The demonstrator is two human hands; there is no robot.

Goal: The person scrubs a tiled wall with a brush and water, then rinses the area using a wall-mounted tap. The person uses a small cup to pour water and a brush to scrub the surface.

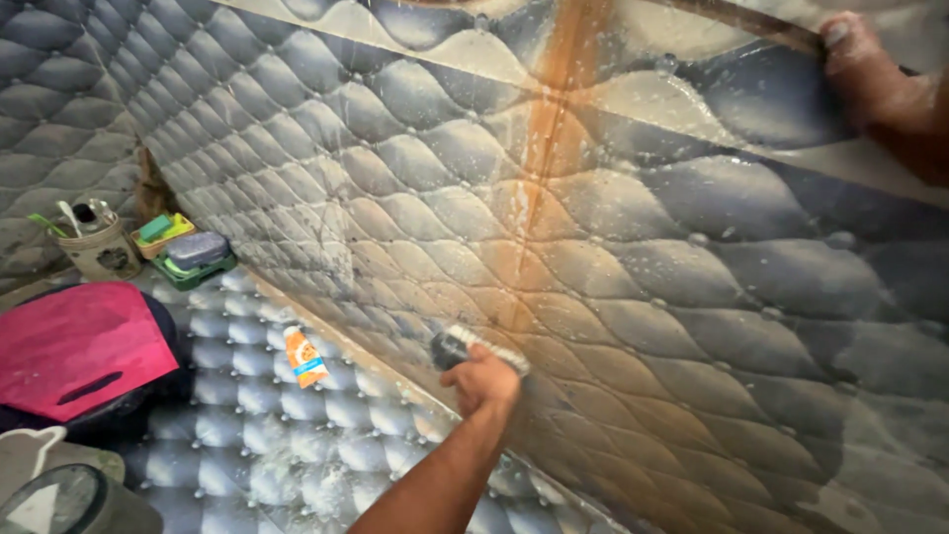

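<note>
A large sheet with a shiny grey quilted diamond pattern is tilted up from the counter, wet with droplets and marked by a rusty orange streak down its middle. My left hand reaches up from the bottom centre and is shut on a grey scrubbing pad, pressed against the sheet's lower part near the streak. My right hand grips the sheet's upper edge at the top right, with the fingers curled over it.
The counter has the same quilted covering. An orange bottle lies on it by the sheet's lower edge. At left are a green soap dish, a yellow tray with a sponge, a cup of utensils, a pink board and a pale jug.
</note>
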